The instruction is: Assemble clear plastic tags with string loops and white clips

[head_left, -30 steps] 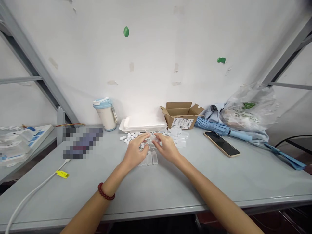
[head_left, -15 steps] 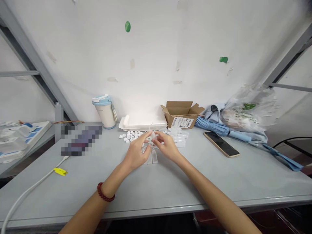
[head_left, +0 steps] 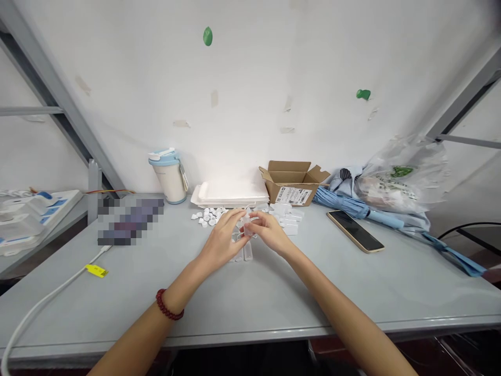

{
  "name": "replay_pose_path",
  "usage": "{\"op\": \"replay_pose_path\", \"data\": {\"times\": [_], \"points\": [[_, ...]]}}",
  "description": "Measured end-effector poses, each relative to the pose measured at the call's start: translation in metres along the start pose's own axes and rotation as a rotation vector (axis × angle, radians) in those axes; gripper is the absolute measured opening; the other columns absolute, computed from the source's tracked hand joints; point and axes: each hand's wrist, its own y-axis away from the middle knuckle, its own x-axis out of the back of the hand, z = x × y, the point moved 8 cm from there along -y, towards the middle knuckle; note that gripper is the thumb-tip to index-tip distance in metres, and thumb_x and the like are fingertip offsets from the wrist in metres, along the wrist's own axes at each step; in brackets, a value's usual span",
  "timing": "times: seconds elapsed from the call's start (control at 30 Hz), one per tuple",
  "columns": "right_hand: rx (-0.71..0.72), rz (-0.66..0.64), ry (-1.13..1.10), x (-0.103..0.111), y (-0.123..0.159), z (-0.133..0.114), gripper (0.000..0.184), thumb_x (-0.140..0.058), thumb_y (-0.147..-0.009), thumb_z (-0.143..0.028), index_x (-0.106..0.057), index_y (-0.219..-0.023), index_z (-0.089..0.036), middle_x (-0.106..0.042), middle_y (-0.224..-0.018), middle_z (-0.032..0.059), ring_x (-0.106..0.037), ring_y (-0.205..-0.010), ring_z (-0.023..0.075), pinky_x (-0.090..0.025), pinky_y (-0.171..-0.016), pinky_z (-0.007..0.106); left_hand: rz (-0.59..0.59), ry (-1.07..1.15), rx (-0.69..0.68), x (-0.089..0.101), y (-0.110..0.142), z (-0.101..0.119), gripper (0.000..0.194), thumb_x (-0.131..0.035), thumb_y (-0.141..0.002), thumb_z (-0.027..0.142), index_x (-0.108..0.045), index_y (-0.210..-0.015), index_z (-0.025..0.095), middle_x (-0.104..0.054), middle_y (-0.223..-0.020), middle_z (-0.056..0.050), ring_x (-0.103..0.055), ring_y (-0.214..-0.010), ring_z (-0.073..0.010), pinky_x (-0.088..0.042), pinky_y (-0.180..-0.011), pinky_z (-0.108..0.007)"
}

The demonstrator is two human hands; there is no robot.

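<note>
My left hand (head_left: 220, 241) and my right hand (head_left: 271, 233) meet over the middle of the table, both closed around a small clear plastic piece (head_left: 247, 228). Fingers cover much of it, so its full shape is hidden. Thumb and fingertips of each hand touch it from either side. Just below them lie a few clear plastic tubes (head_left: 248, 251) with thin pale loops. Small white caps (head_left: 212, 216) form a loose pile behind my left hand. Behind my right hand are several clear flat plastic pieces (head_left: 290, 225).
White padded envelopes (head_left: 230, 194) are stacked against the wall, beside an open cardboard box (head_left: 293, 189). A cup (head_left: 169, 180) stands to their left. Rightward are a phone (head_left: 355, 231), a folded blue umbrella (head_left: 344, 203) and a plastic bag (head_left: 403, 180). A white cable (head_left: 58, 289) crosses the left side.
Both hands stay together at the same spot, with fingers shifted slightly around the clear piece, which now sits a little lower between them. The view has tilted slightly.
</note>
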Motion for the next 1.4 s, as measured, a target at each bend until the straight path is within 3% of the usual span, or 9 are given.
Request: {"op": "replay_pose_path", "data": {"times": [0.23, 0.4, 0.6, 0.87, 1.4], "points": [[-0.076, -0.078, 0.142, 0.008, 0.005, 0.000, 0.009, -0.058, -0.076, -0.023, -0.056, -0.082, -0.017, -0.069, -0.068, 0.0028, -0.063, -0.063, 0.0149, -0.047, -0.060, 0.027, -0.052, -0.036, -0.075, -0.006, 0.002, 0.007, 0.041, -0.064, -0.081, 0.026, -0.053, -0.120, 0.021, -0.059, -0.120, -0.010, -0.052, -0.113, -0.0259, -0.045, -0.096, -0.045], [-0.150, -0.278, 0.270, 0.014, 0.012, 0.012, 0.013, -0.056, -0.080, -0.028, -0.059, -0.080, -0.016, -0.066, -0.061, 0.0010, -0.065, -0.058, 0.0146, -0.041, -0.052, 0.022, -0.152, -0.059, -0.145, -0.019, 0.006, 0.019, 0.034, -0.066, -0.079, 0.026, -0.057, -0.110, 0.017, -0.063, -0.112, -0.010, -0.053, -0.103, -0.0257, -0.048, -0.087, -0.042], [-0.221, -0.431, 0.366, 0.021, 0.019, 0.022, 0.023, -0.054, -0.081, -0.034, -0.064, -0.077, -0.013, -0.070, -0.073, 0.0049, -0.062, -0.053, 0.0101, -0.035, -0.047, 0.020, -0.267, -0.087, -0.131, -0.031, 0.009, 0.025, 0.029, -0.066, -0.076, 0.023, -0.060, -0.103, 0.015, -0.065, -0.105, -0.009, -0.052, -0.102, -0.0270, -0.047, -0.087, -0.042], [-0.232, -0.412, 0.397, 0.017, 0.015, 0.030, 0.017, -0.054, -0.078, -0.025, -0.062, -0.069, -0.014, -0.066, -0.062, 0.0007, -0.051, -0.046, 0.0074, -0.040, -0.053, 0.022, -0.418, -0.119, -0.013, -0.037, 0.010, 0.017, 0.027, -0.065, -0.075, 0.025, -0.061, -0.100, 0.017, -0.064, -0.097, -0.008, -0.050, -0.100, -0.0267, -0.046, -0.086, -0.040], [-0.221, -0.335, 0.409, 0.015, 0.010, 0.035, 0.017, -0.049, -0.078, -0.019, -0.064, -0.075, -0.013, -0.066, -0.057, 0.0004, -0.044, -0.041, 0.0072, -0.037, -0.048, 0.022, -0.506, -0.138, -0.021, -0.044, 0.015, 0.018, 0.024, -0.057, -0.080, 0.029, -0.059, -0.100, 0.016, -0.060, -0.102, -0.009, -0.046, -0.102, -0.0270, -0.043, -0.089, -0.041]]}}
